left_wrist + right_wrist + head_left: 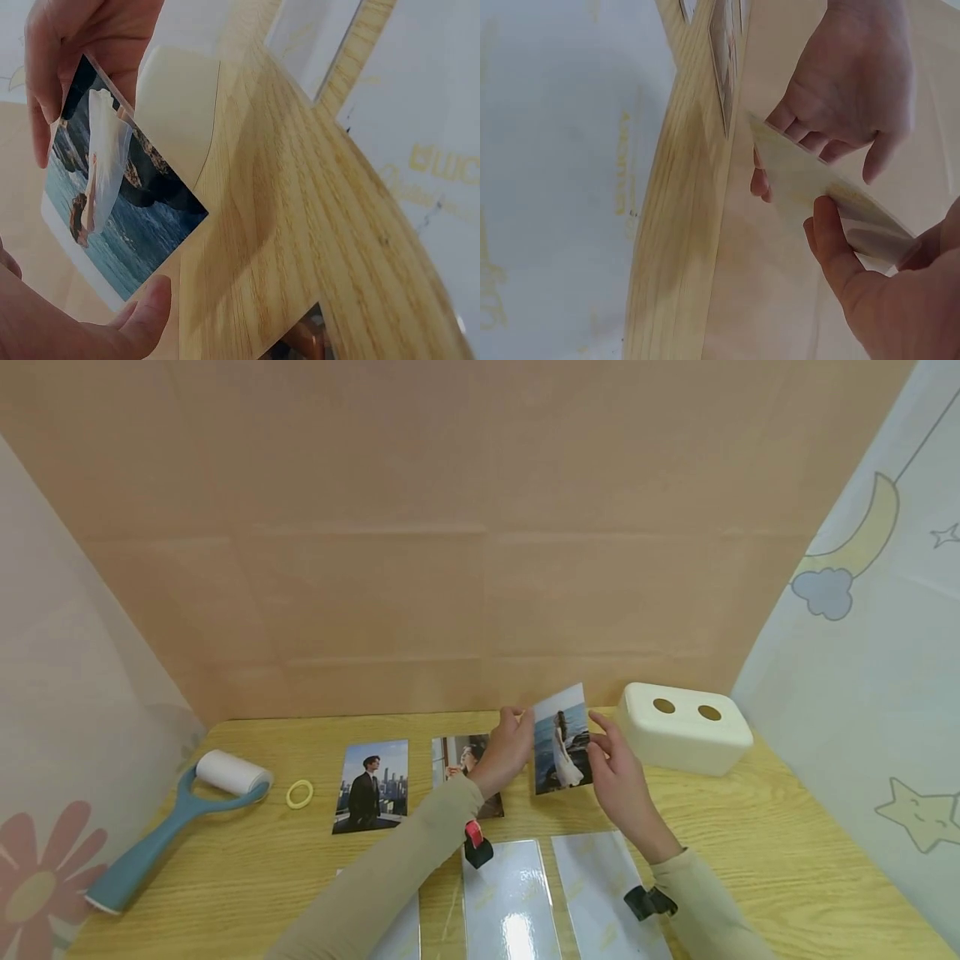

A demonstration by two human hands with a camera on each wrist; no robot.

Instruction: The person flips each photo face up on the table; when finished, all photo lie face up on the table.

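A photo print (561,747) of a person in a long white dress by the sea is held up, tilted, above the table. My left hand (506,752) holds its left edge. At the right edge, my right hand (618,781) pinches it; in the right wrist view a finger lies across the pale back of the print (795,176). Below my left forearm lies a second photo (450,752), partly hidden. A third photo (371,785), of a person in a dark suit before a skyline, lies further left. Nearer me are glossy white panels (502,885) with faint yellow print.
On the left lies a lint roller (180,818) with a blue handle, beside a small yellow ring (299,794). A white box (682,731) with two round holes stands at the back right. Upright behind the wooden table (795,852) is a brown backdrop (375,593).
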